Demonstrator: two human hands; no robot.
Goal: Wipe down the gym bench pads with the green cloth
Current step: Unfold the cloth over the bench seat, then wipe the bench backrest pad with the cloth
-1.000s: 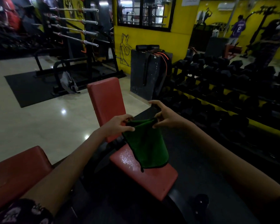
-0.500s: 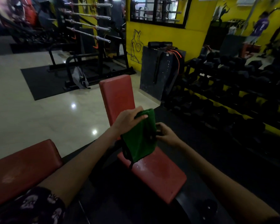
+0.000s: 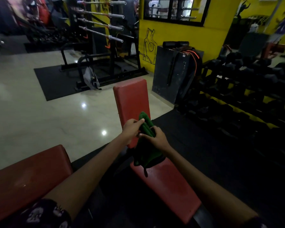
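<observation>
While both my hands meet over the bench, my left hand (image 3: 132, 129) pinches the bunched green cloth (image 3: 146, 145) near its top and my right hand (image 3: 156, 139) curls round its middle; the cloth hangs above the red seat pad (image 3: 168, 186), in front of the tilted red back pad (image 3: 131, 99). The dumbbell rack (image 3: 247, 89) at right holds dark dumbbells. Any writing around here is too dim and blurred for me to read.
</observation>
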